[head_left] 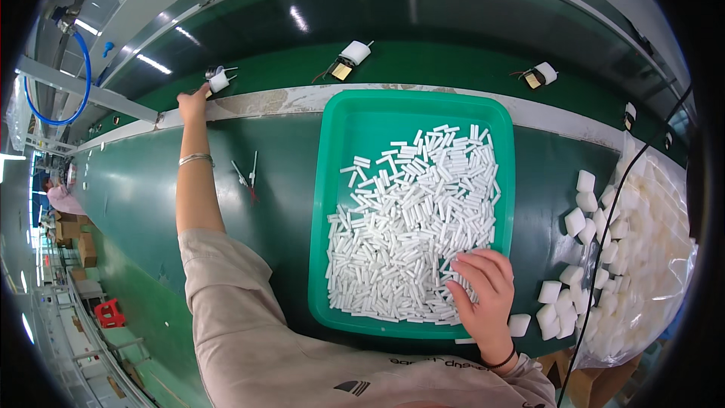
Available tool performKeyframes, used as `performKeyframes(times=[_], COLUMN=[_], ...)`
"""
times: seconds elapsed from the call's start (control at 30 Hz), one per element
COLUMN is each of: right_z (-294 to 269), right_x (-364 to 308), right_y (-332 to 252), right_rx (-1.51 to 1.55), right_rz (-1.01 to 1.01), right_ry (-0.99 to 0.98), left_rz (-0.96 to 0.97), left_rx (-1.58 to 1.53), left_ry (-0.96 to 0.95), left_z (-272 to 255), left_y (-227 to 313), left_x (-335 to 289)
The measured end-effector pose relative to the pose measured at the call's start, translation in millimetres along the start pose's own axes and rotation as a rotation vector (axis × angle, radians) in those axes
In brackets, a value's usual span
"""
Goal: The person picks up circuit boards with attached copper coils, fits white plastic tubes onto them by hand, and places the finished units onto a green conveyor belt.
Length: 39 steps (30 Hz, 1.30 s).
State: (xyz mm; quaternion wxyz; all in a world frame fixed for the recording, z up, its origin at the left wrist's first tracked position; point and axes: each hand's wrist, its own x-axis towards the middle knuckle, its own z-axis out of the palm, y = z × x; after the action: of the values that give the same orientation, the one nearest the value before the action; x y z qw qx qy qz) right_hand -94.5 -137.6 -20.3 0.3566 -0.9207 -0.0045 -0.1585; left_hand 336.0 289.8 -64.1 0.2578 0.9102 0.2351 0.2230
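Sticks (400, 257), short and white, lie heaped in a green tray (362, 117) on the counter (136, 196), the right hand (487, 298) at their near right edge, half-curled, thumb parted from fingers, any hold on a stick unclear. The left hand (192, 102) reaches to a white part (219, 81) on the green belt (438, 60), its grip too hidden to tell. White blocks (575, 222) lie right of the tray, beside a clear plastic bag (653, 227).

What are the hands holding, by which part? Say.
Left hand is at a white part's near end, grip unclear; right hand is over white sticks, hold unclear.
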Motion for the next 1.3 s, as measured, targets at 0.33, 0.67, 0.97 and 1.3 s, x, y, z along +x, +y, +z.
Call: performKeyframes(times=[0.33,0.67,0.97,1.3], right_z=[5.9,13.1,9.6,-9.4], right_x=[7.0,-5.9,-18.1,-13.2], right_y=[-4.8,6.0,6.7,0.9], right_rx=[-0.290,-0.118,-0.218,0.965], right_rz=[0.072,-0.046,-0.087,0.312], right_ry=[-0.142,-0.159,-0.170,0.157], left_rz=[0.089,0.342,-0.322,-0.122], left_rx=[0.573,-0.628,-1.615,-1.425], left_ry=[-0.160,-0.136,-1.173,-1.625], left_z=[36.1,15.3,-67.8,-135.9], left_y=[75.2,115.7,173.4,167.2], left_x=[-15.6,-54.9,-216.5,-392.7])
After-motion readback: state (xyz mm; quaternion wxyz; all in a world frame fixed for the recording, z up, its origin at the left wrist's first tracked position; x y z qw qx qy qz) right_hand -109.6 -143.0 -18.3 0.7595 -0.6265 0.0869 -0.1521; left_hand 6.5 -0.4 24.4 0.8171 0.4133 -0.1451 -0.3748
